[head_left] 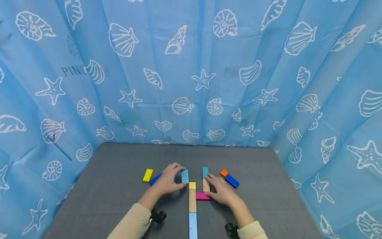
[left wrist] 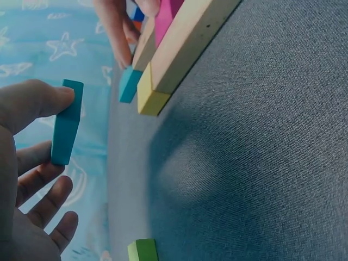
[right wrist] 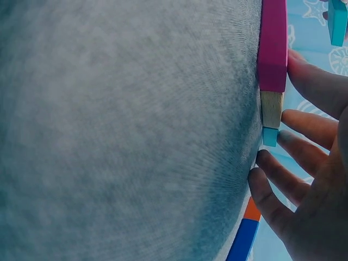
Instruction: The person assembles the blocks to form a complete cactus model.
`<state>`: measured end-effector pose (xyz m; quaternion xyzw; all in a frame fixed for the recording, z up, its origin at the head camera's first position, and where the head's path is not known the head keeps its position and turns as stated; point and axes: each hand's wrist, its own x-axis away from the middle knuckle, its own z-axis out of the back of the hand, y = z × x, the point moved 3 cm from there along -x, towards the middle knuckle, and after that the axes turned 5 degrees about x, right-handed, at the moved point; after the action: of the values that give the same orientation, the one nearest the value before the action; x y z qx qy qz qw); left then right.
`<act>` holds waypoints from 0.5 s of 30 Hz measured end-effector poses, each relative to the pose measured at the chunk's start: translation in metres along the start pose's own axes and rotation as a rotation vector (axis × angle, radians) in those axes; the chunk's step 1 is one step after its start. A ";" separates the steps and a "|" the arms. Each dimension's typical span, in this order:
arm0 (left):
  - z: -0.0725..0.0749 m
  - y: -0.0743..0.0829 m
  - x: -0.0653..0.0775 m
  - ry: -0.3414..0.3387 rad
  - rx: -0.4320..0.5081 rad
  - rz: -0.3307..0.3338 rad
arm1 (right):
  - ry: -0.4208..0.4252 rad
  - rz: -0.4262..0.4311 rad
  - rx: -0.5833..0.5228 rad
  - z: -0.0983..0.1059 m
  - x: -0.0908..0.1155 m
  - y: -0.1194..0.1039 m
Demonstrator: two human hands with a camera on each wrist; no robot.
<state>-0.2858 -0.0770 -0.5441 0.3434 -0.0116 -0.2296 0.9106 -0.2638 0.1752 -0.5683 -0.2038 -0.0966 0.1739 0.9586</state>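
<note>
Pinching a turquoise block (head_left: 184, 176) between thumb and fingertips of the left hand (head_left: 168, 181), above the table (head_left: 253, 212), just left of and beyond a small yellow block (head_left: 192, 185) at the far end of the middle row. Touching a pink block (head_left: 203, 196) and a plain wooden block (head_left: 206, 185) with the loosely spread fingers of the right hand (head_left: 222, 190), near an orange block (head_left: 223, 172) and a dark blue block (head_left: 231, 181) farther right.

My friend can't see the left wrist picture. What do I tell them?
A left hand pinches a teal block between thumb and fingers. Beyond, a right hand is at a pink block, past a long wooden block with a yellow block at its end. A green block pokes in at the bottom; beyond the gray table hangs a blue curtain.
</note>
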 end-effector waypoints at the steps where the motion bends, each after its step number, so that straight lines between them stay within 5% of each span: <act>1: -0.001 0.000 -0.001 -0.001 -0.003 -0.002 | 0.000 -0.003 -0.001 0.000 0.000 0.000; 15: -0.020 -0.002 -0.021 -0.014 0.003 0.014 | 0.003 -0.004 0.004 0.001 0.003 -0.001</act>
<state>-0.3019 -0.0569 -0.5574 0.3433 -0.0206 -0.2253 0.9116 -0.2612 0.1754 -0.5669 -0.2019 -0.0953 0.1718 0.9595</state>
